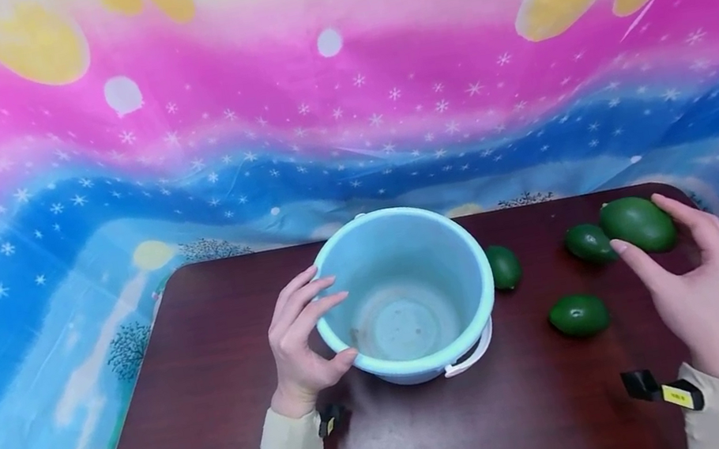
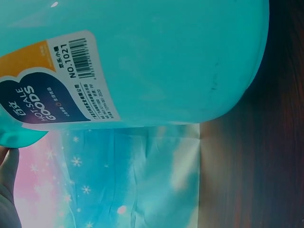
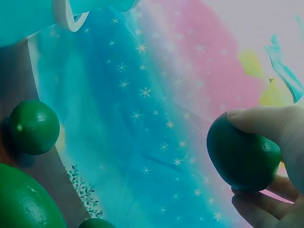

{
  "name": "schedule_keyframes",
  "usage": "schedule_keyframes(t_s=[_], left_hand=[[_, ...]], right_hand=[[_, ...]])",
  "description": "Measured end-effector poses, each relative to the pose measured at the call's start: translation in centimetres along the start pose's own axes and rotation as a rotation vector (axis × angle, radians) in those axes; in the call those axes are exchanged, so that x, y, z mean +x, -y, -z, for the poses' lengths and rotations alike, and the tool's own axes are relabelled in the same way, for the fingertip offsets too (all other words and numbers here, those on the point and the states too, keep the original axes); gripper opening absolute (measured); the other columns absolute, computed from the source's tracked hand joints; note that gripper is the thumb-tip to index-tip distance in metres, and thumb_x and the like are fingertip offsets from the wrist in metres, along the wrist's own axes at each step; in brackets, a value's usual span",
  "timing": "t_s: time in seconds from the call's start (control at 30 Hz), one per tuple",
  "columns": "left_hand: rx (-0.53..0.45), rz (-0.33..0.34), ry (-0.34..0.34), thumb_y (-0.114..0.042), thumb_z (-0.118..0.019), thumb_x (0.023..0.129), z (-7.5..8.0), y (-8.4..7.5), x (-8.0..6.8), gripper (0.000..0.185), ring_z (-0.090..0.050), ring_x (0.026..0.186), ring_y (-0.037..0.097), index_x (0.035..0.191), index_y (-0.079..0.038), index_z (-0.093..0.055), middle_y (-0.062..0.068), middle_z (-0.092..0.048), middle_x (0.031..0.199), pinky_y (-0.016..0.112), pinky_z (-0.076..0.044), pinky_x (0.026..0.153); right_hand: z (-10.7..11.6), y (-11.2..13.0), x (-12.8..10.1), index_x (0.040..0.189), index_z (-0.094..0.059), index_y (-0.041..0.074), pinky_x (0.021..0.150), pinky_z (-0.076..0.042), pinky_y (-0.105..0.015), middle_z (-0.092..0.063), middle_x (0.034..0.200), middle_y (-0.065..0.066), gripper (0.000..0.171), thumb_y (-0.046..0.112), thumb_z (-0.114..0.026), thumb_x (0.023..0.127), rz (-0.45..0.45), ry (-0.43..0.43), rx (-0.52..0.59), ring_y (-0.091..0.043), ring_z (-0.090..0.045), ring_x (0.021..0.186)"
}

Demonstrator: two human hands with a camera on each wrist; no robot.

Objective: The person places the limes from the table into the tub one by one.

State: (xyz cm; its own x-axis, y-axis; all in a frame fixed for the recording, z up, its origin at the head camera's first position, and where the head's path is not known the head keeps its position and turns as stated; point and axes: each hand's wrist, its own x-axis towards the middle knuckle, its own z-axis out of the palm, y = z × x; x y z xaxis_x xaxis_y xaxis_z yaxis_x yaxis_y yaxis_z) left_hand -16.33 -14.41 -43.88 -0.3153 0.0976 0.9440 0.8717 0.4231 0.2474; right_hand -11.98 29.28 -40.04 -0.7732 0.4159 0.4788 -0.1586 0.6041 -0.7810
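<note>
A light-blue bucket [image 1: 420, 364] stands upright on the table, its inside showing only the bare bottom. At its left side my left hand [image 1: 300, 339] grips the rim, fingertips over the edge and thumb at the near side. The left wrist view shows the bucket's wall [image 2: 180, 61] with a printed label [image 2: 57, 80]. My right hand [image 1: 710, 287] holds a green lime [image 1: 638, 226] above the table, pinched between thumb and fingers. In the right wrist view, the thumb lies over that held lime [image 3: 242, 154], with fingers below it.
Three more limes lie right of the bucket: one beside its wall [image 1: 504, 267], one nearer the front [image 1: 578, 315], one just behind the held lime [image 1: 588, 243]. A white handle [image 1: 474, 353] hangs at the bucket's near right. The dark-red table [image 1: 224, 441] meets a patterned cloth backdrop [image 1: 342, 123].
</note>
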Motion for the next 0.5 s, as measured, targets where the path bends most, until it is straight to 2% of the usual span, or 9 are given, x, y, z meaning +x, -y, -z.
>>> schedule_keyframes(t_s=[0.2,0.5], left_hand=[[0.003,-0.007,0.001,-0.066,-0.059,0.091,0.0,-0.1,-0.1,0.066,-0.062,0.112,0.048,0.104,-0.003,-0.078,0.020,-0.071,0.108,0.053,-0.050,0.099],[0.003,-0.009,-0.007,-0.066,-0.058,0.092,-0.1,0.0,0.0,0.067,-0.062,0.112,0.048,0.102,-0.003,-0.078,0.020,-0.071,0.106,0.053,-0.050,0.099]], right_hand=[[0.1,0.6,-0.3,0.142,-0.062,0.027,0.097,-0.046,-0.014,-0.058,0.134,0.004,0.069,0.002,-0.085,0.081,0.025,-0.025,-0.009,-0.005,-0.058,0.113],[-0.8,2.3,-0.7,0.140,-0.064,0.016,0.097,-0.047,-0.016,-0.060,0.134,-0.004,0.071,-0.009,-0.083,0.077,0.075,0.010,0.071,-0.009,-0.060,0.115]])
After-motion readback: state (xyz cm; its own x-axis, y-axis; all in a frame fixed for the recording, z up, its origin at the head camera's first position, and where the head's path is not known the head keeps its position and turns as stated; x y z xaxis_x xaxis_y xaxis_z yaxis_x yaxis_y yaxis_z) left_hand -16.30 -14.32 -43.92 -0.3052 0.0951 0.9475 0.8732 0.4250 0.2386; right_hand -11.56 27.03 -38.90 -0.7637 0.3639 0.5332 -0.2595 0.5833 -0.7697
